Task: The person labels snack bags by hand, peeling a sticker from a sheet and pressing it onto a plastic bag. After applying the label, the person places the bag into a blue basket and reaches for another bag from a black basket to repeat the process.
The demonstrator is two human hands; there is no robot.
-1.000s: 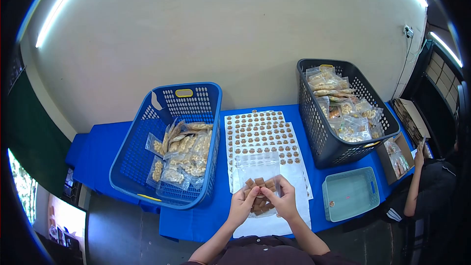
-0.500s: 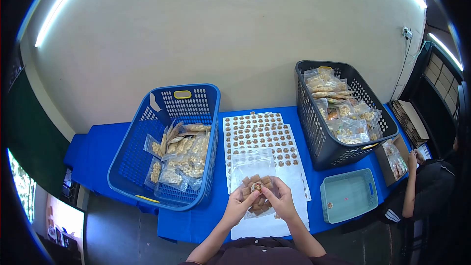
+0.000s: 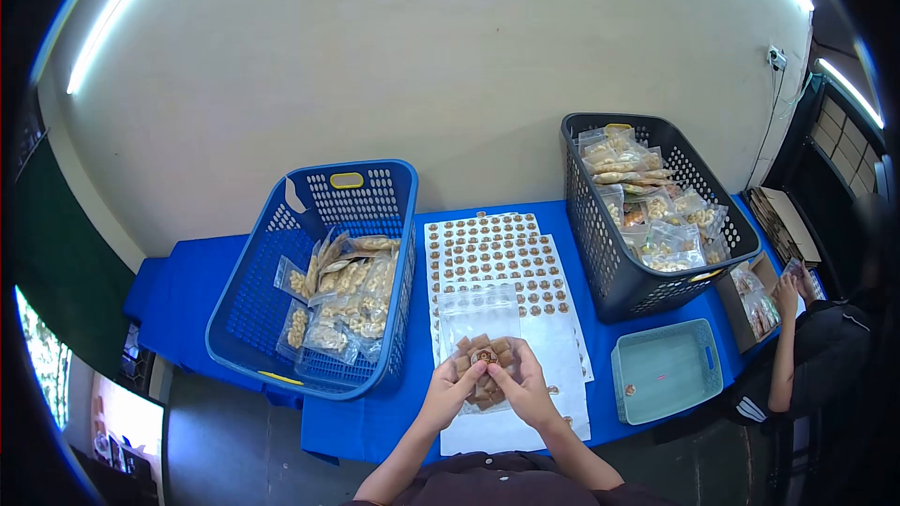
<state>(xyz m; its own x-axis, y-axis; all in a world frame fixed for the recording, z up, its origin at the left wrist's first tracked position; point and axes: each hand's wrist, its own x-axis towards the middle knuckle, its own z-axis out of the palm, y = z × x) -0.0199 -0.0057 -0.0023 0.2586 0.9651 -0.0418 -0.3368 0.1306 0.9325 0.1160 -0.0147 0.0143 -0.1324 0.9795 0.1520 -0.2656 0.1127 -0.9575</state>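
Note:
A clear zip bag [image 3: 480,315] of brown, pillow-shaped snack pieces lies between my two hands, its top pointing away from me. On its front sits a round brown sticker [image 3: 485,355]. My left hand [image 3: 450,395] grips the bag's left side, thumb on the sticker's lower edge. From the other side my right hand [image 3: 527,392] grips it too, its thumb against the sticker. Most of my fingers are hidden behind the bag. Beneath are white sticker sheets [image 3: 553,365] with rows of round brown labels.
A blue basket [image 3: 221,319] with bagged snacks stands left, a dark grey basket [image 3: 600,267] of more bags right. Near the right front is a pale green tray [image 3: 667,370] with a loose sticker inside. A co-worker [image 3: 816,347] is at a carton [image 3: 741,317] on the far right.
My hands and the bag have shifted slightly left, and my thumbs now lie lower on the sticker, showing more of it. The co-worker's hands have risen, holding a small packet.

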